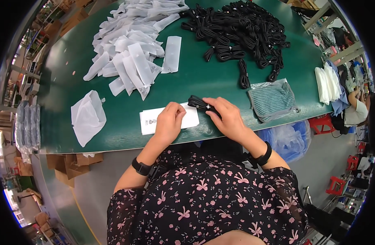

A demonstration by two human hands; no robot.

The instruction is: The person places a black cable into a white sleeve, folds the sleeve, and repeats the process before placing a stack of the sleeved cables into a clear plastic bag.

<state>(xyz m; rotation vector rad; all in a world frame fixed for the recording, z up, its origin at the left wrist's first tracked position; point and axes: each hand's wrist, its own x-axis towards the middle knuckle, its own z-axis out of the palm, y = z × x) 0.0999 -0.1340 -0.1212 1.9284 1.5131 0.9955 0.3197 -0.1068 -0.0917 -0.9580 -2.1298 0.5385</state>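
Observation:
Near the table's front edge, my right hand [229,118] is closed round a coiled black cable [197,102], whose bundled end points left. My left hand [170,121] is closed, thumb and fingers pinched at the upper edge of a flat white plastic bag [190,118]. That bag lies on the table with a small printed mark at its left end; more than one layer seems to lie there. The cable's end is just above the bag's right part. Whether the bag's mouth is parted is hidden by my left fingers.
On the green table [195,87] are a heap of white bags [130,49], a pile of coiled black cables [244,32], a crumpled white bag [89,116] and a teal striped cloth in clear plastic [272,101]. A blue plastic-lined bin [287,141] stands below the edge.

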